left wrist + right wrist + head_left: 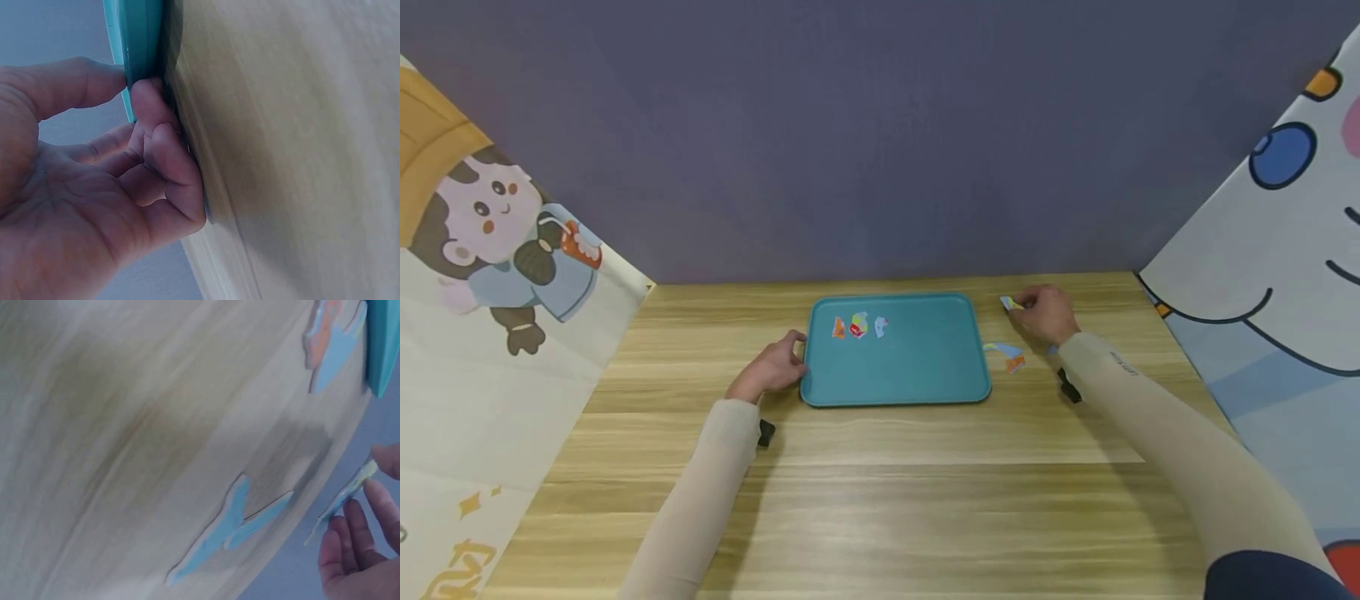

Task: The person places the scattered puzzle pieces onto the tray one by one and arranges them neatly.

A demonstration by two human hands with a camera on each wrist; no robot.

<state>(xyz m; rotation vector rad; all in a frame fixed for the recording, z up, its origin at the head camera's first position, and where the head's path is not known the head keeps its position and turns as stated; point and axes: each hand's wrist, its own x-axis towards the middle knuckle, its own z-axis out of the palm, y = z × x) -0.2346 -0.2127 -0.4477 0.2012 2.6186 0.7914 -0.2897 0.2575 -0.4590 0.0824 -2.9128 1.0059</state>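
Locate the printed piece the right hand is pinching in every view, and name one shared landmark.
Head: right of centre; printed piece at the right hand's fingertips.
Left wrist: not in it.
Right wrist: right side, below mid-height; printed piece between thumb and fingers.
Shared landmark: teal tray, visible in all three.

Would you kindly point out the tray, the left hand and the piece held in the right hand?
Tray (917, 367): head view, its bare middle.
Left hand (774, 365): head view, middle of its back.
Held piece (345, 495): right wrist view, middle of its visible part.
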